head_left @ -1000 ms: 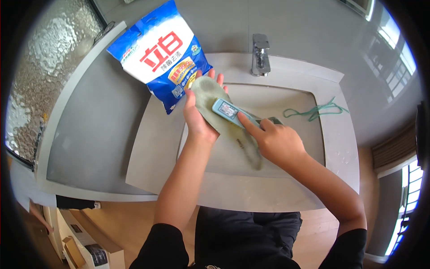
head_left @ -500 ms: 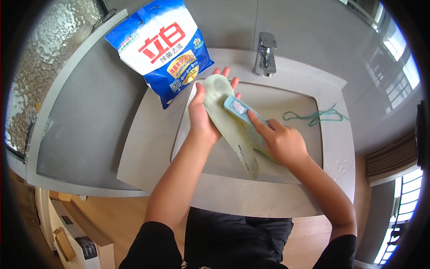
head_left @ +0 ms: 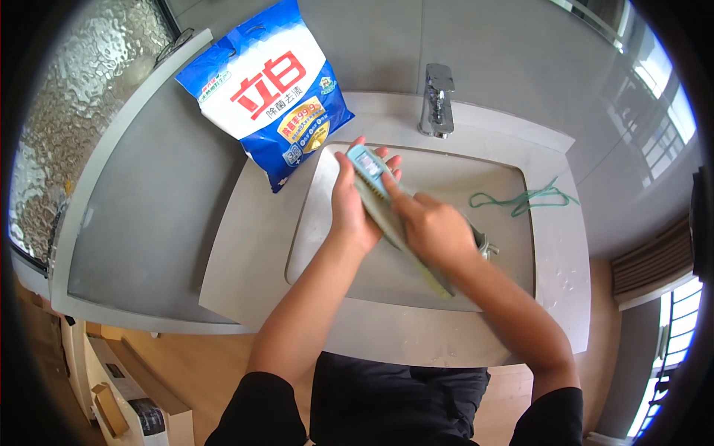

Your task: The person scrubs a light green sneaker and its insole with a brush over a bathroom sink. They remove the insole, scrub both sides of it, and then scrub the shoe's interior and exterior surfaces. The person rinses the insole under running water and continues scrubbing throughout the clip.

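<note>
Moved: scrub brush (head_left: 368, 167) now up by the left hand (head_left: 353, 212) fingertips, at the insole (head_left: 405, 241) top. Right hand (head_left: 431, 230) fingers clasp brush; left fingers cradle insole above the sink (head_left: 513, 256). Scrubbing unfinished; rinsing remains.

My left hand (head_left: 351, 212): cupped under a pale green foam shoe insole (head_left: 405, 241), thumb on its near edge, fingertips showing past its far end. My right hand (head_left: 431, 230): closed around a light blue plastic scrubbing brush (head_left: 368, 167), forefinger stretched along its back, brush head pressed to the insole's far end. Beneath both hands: a grey rectangular stone sink (head_left: 327, 312). Beyond my right hand: a chrome tap (head_left: 437, 100). Right of it: a green shoelace (head_left: 524, 197) on the sink rim. Beyond my left hand: a blue-and-white plastic detergent bag (head_left: 268, 89).
</note>
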`<control>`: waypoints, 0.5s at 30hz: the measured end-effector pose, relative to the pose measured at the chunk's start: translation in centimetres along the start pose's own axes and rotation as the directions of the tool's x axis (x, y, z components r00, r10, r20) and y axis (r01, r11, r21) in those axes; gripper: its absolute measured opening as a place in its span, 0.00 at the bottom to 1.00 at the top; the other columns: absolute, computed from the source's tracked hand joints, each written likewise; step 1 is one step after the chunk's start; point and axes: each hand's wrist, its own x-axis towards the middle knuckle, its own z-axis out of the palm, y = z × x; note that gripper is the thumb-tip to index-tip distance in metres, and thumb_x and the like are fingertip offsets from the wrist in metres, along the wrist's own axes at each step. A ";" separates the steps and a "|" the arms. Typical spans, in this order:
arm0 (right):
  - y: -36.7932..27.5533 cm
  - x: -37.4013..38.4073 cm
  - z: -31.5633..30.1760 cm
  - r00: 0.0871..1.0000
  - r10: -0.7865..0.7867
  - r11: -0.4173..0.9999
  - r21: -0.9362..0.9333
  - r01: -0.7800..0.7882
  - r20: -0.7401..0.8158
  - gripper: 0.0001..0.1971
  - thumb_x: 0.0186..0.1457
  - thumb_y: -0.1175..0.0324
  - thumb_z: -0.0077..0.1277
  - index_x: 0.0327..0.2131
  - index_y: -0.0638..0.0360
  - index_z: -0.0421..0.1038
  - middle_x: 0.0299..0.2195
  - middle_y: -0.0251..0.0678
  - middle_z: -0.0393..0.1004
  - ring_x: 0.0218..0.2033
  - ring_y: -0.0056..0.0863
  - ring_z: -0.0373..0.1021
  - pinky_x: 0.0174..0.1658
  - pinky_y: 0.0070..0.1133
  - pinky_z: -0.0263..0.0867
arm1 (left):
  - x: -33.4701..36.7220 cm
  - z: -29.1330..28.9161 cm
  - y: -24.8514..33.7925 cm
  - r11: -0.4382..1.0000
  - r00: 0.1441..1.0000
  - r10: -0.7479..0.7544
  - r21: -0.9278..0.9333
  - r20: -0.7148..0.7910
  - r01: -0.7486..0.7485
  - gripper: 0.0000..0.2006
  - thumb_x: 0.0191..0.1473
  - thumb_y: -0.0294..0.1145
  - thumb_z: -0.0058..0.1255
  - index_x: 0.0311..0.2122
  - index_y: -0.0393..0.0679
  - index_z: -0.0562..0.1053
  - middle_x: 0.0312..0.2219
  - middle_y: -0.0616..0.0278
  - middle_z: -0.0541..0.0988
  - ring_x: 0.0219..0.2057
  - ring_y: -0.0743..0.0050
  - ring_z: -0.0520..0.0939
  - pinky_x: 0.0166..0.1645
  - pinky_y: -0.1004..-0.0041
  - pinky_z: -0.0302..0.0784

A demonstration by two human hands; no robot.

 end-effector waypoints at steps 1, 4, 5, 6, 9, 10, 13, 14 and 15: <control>-0.6 -0.5 0.2 1.000 -0.012 0.998 0.056 0.013 -0.015 0.26 0.63 0.66 0.54 0.65 0.35 0.70 0.24 0.38 0.74 0.20 0.41 0.75 0.24 0.36 0.71 | 0.1 -0.4 -0.1 1.000 0.999 0.017 0.006 0.027 -0.017 0.29 0.72 0.61 0.30 0.67 0.53 0.64 0.56 0.56 0.74 0.59 0.53 0.76 0.66 0.53 0.71; -0.1 0.2 -0.9 1.000 -0.009 0.994 -0.112 0.008 -0.005 0.27 0.63 0.66 0.52 0.66 0.33 0.68 0.24 0.37 0.74 0.20 0.40 0.75 0.23 0.36 0.72 | -0.6 -0.1 -0.2 0.999 0.998 0.000 -0.046 0.059 0.003 0.31 0.73 0.61 0.25 0.68 0.50 0.62 0.60 0.58 0.73 0.64 0.53 0.72 0.69 0.53 0.68; 0.6 0.9 -1.2 1.000 0.001 0.981 -0.194 -0.002 -0.003 0.28 0.63 0.66 0.51 0.66 0.33 0.68 0.24 0.36 0.75 0.19 0.40 0.75 0.23 0.36 0.73 | -0.7 0.5 -0.4 0.998 0.998 -0.014 -0.064 0.056 0.018 0.31 0.73 0.60 0.24 0.68 0.50 0.62 0.61 0.58 0.72 0.65 0.54 0.71 0.69 0.54 0.67; 1.1 1.3 -1.5 1.000 0.025 0.977 -0.214 -0.023 0.007 0.29 0.63 0.66 0.50 0.67 0.32 0.66 0.25 0.36 0.75 0.19 0.40 0.75 0.23 0.36 0.73 | -0.7 1.1 -0.5 0.997 0.994 -0.056 -0.049 0.093 0.061 0.32 0.73 0.60 0.21 0.69 0.49 0.59 0.64 0.58 0.70 0.67 0.55 0.69 0.70 0.55 0.67; 0.0 0.6 -2.1 0.997 0.050 0.964 -0.266 -0.031 0.063 0.30 0.62 0.66 0.50 0.67 0.33 0.66 0.25 0.37 0.75 0.19 0.39 0.75 0.23 0.36 0.73 | -1.0 1.9 -0.1 0.997 0.996 -0.076 0.008 0.038 0.076 0.31 0.74 0.58 0.18 0.70 0.49 0.58 0.66 0.60 0.69 0.68 0.57 0.68 0.73 0.56 0.62; -0.1 0.1 -1.7 0.998 -0.001 0.955 -0.295 0.021 0.068 0.29 0.63 0.65 0.51 0.67 0.34 0.67 0.25 0.37 0.75 0.19 0.39 0.75 0.23 0.35 0.73 | -0.4 1.3 0.2 1.000 0.999 0.001 -0.017 0.040 0.000 0.31 0.74 0.57 0.19 0.70 0.49 0.58 0.67 0.61 0.68 0.69 0.57 0.68 0.73 0.57 0.60; -1.0 -1.5 -2.3 0.982 0.002 0.978 -0.204 0.038 0.189 0.28 0.64 0.64 0.51 0.67 0.34 0.67 0.25 0.37 0.74 0.19 0.39 0.75 0.23 0.34 0.72 | 0.4 -0.9 1.2 0.995 0.995 0.096 -0.039 0.030 -0.095 0.30 0.75 0.55 0.21 0.71 0.47 0.56 0.70 0.64 0.64 0.70 0.55 0.65 0.74 0.58 0.58; -0.8 -1.6 -2.9 0.978 -0.007 0.980 -0.193 0.048 0.208 0.27 0.65 0.63 0.51 0.67 0.34 0.67 0.24 0.36 0.74 0.18 0.38 0.74 0.22 0.34 0.71 | 0.6 -1.0 1.1 0.994 0.994 0.098 -0.048 0.038 -0.096 0.30 0.75 0.55 0.21 0.72 0.47 0.56 0.70 0.63 0.63 0.71 0.55 0.64 0.75 0.58 0.57; -0.8 -1.3 -2.9 0.985 -0.007 0.978 -0.205 0.042 0.172 0.27 0.65 0.63 0.51 0.67 0.34 0.67 0.24 0.36 0.74 0.18 0.38 0.74 0.22 0.34 0.71 | 0.8 -1.0 1.1 0.993 0.994 0.102 -0.057 0.046 -0.099 0.30 0.75 0.54 0.21 0.72 0.47 0.55 0.71 0.63 0.62 0.71 0.54 0.63 0.75 0.58 0.57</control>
